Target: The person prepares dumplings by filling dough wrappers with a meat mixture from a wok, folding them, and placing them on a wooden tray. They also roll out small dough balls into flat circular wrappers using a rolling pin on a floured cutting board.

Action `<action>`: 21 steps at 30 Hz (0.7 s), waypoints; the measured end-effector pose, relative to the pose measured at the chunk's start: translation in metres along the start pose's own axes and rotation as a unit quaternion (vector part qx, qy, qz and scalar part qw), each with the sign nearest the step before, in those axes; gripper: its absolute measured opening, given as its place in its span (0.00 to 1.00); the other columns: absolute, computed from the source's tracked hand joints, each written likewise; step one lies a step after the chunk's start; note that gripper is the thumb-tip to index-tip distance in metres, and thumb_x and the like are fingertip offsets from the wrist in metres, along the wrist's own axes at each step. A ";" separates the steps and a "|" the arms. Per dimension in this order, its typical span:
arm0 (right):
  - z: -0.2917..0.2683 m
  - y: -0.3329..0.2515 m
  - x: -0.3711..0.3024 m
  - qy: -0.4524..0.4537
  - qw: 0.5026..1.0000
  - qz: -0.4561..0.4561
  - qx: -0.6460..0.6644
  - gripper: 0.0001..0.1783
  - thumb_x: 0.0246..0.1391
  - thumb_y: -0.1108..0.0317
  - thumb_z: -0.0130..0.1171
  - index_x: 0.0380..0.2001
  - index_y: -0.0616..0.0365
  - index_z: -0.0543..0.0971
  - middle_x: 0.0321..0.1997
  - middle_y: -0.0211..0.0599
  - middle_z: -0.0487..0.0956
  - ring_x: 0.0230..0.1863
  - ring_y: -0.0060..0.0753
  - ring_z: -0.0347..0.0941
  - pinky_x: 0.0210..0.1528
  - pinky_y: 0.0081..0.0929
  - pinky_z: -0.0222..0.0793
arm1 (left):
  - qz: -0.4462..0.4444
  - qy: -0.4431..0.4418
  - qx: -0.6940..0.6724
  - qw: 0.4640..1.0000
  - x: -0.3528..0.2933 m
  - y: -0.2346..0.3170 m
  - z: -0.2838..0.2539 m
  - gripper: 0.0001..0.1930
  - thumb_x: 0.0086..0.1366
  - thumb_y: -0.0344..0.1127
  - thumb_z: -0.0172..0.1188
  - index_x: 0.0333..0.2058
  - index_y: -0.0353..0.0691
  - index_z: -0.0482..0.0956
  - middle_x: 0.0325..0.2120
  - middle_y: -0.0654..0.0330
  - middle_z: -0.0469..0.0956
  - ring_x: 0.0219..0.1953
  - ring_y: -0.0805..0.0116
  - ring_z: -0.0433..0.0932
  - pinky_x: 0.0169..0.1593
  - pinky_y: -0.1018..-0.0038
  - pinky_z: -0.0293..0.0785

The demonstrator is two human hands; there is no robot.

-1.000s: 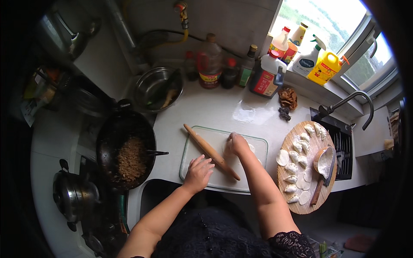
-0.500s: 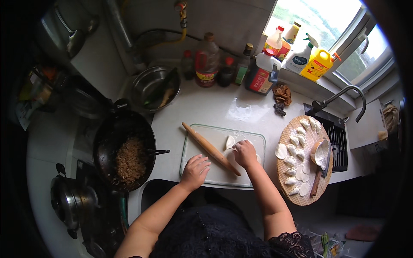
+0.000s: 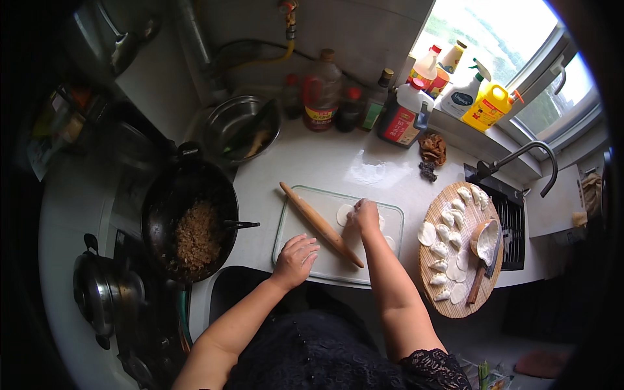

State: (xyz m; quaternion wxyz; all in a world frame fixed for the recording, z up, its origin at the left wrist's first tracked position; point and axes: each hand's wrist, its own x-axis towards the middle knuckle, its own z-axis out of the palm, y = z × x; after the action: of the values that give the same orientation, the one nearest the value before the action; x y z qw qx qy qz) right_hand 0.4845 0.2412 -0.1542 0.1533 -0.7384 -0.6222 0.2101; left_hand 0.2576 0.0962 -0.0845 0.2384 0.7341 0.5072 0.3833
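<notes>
On a glass cutting board (image 3: pixel 300 189) with a pale green rim lies a wooden rolling pin (image 3: pixel 322 224), set diagonally. My left hand (image 3: pixel 297 261) rests beside the pin's left side, fingers stretched out and holding nothing. To the right of the pin, my right hand (image 3: pixel 365 215) has its fingers bent together at the edge of a round dough wrapper (image 3: pixel 344 213). That hand partly hides the wrapper. Another dough wrapper (image 3: pixel 390 242) shows near the board's right edge, and more pale dough lies beside my right wrist.
At right, a round wooden board (image 3: pixel 426 278) holds several dumplings (image 3: pixel 444 233), wrappers, a bowl of flour (image 3: pixel 486 237) and a knife (image 3: pixel 476 286). A wok (image 3: pixel 150 214) with brown filling stands left. Behind are a steel bowl (image 3: pixel 214 133), bottles (image 3: pixel 323 91) and a faucet (image 3: pixel 520 148).
The wrapper by my right hand, lifted and bent before, now lies flat and round. My right hand has shifted slightly. My left hand stays in place; the whole view has moved a little.
</notes>
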 end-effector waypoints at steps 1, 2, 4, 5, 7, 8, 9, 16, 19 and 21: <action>0.003 0.002 0.003 -0.020 1.000 0.013 0.009 0.15 0.39 0.68 0.66 0.34 0.60 0.81 0.37 0.49 0.80 0.40 0.52 0.77 0.44 0.41 0.74 | -0.001 0.001 -0.003 1.000 -0.001 0.000 0.000 0.11 0.55 0.28 0.64 0.38 0.40 0.82 0.44 0.56 0.80 0.53 0.51 0.74 0.57 0.61 0.70; 0.004 0.004 0.006 -0.039 0.999 0.027 0.018 0.16 0.37 0.67 0.67 0.33 0.60 0.82 0.35 0.49 0.81 0.38 0.52 0.78 0.43 0.40 0.75 | -0.002 0.003 -0.006 1.000 -0.001 0.001 -0.001 0.11 0.55 0.27 0.64 0.38 0.39 0.82 0.44 0.55 0.80 0.53 0.51 0.74 0.57 0.61 0.70; -0.008 -0.007 0.006 -0.101 0.993 0.057 0.020 0.13 0.36 0.67 0.67 0.29 0.60 0.82 0.32 0.50 0.82 0.36 0.52 0.79 0.42 0.39 0.75 | -0.007 0.011 -0.009 1.000 -0.002 0.001 -0.003 0.11 0.55 0.27 0.64 0.38 0.40 0.82 0.44 0.55 0.80 0.52 0.51 0.74 0.57 0.61 0.70; -0.013 -0.012 0.005 -0.131 0.988 0.073 0.021 0.12 0.35 0.67 0.66 0.27 0.60 0.82 0.31 0.50 0.82 0.36 0.51 0.80 0.41 0.39 0.75 | -0.010 0.016 -0.011 1.000 -0.004 -0.001 -0.002 0.10 0.55 0.28 0.64 0.38 0.40 0.82 0.43 0.55 0.80 0.52 0.51 0.74 0.57 0.61 0.70; -0.011 -0.005 0.006 -0.140 0.985 0.097 0.030 0.12 0.35 0.65 0.66 0.24 0.61 0.81 0.29 0.49 0.82 0.32 0.47 0.79 0.37 0.36 0.75 | -0.012 0.021 -0.020 1.000 -0.002 0.000 -0.002 0.10 0.55 0.28 0.64 0.38 0.41 0.82 0.43 0.55 0.81 0.52 0.51 0.74 0.56 0.61 0.71; -0.011 -0.002 0.005 -0.143 0.983 0.109 0.035 0.12 0.34 0.64 0.66 0.22 0.62 0.81 0.28 0.48 0.82 0.30 0.46 0.79 0.35 0.35 0.75 | -0.013 0.023 -0.026 0.999 0.000 0.001 -0.003 0.11 0.55 0.28 0.64 0.39 0.41 0.82 0.43 0.55 0.81 0.51 0.50 0.75 0.56 0.61 0.71; -0.010 -0.002 0.002 -0.121 0.989 0.082 0.034 0.12 0.35 0.64 0.66 0.23 0.62 0.81 0.27 0.47 0.82 0.30 0.45 0.79 0.35 0.35 0.75 | -0.016 0.025 -0.031 0.999 0.001 0.002 -0.004 0.11 0.55 0.28 0.64 0.39 0.41 0.82 0.43 0.54 0.81 0.51 0.49 0.75 0.56 0.61 0.71; -0.054 -0.064 -0.056 0.081 0.962 -0.200 0.165 0.06 0.45 0.72 0.62 0.30 0.58 0.78 0.29 0.44 0.81 0.31 0.44 0.79 0.36 0.35 0.74 | -0.316 0.022 -0.404 0.858 0.014 0.026 -0.015 0.22 0.71 0.47 0.52 0.54 0.35 0.73 0.44 0.57 0.79 0.49 0.66 0.76 0.54 0.70 0.70; -0.083 -0.108 -0.100 0.147 0.887 -0.412 0.148 0.07 0.45 0.76 0.59 0.30 0.55 0.76 0.35 0.39 0.80 0.37 0.44 0.78 0.37 0.37 0.73 | -0.420 0.055 -0.642 0.639 0.037 0.061 -0.050 0.32 0.72 0.58 0.42 0.59 0.35 0.65 0.48 0.57 0.77 0.50 0.65 0.75 0.56 0.71 0.68; -0.089 -0.134 -0.126 0.114 0.843 -0.514 0.106 0.08 0.42 0.75 0.60 0.29 0.54 0.75 0.39 0.36 0.80 0.43 0.42 0.76 0.41 0.35 0.73 | -0.337 0.045 -0.740 0.581 0.034 0.055 -0.060 0.34 0.71 0.63 0.35 0.57 0.37 0.65 0.50 0.57 0.74 0.53 0.65 0.73 0.59 0.67 0.66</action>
State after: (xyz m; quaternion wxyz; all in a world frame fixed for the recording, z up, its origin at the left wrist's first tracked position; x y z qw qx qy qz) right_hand 0.3974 0.1442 0.0035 0.3865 -0.3106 -0.8648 0.0798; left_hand 0.2469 0.1048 0.0022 0.7878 0.0615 0.2694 0.5505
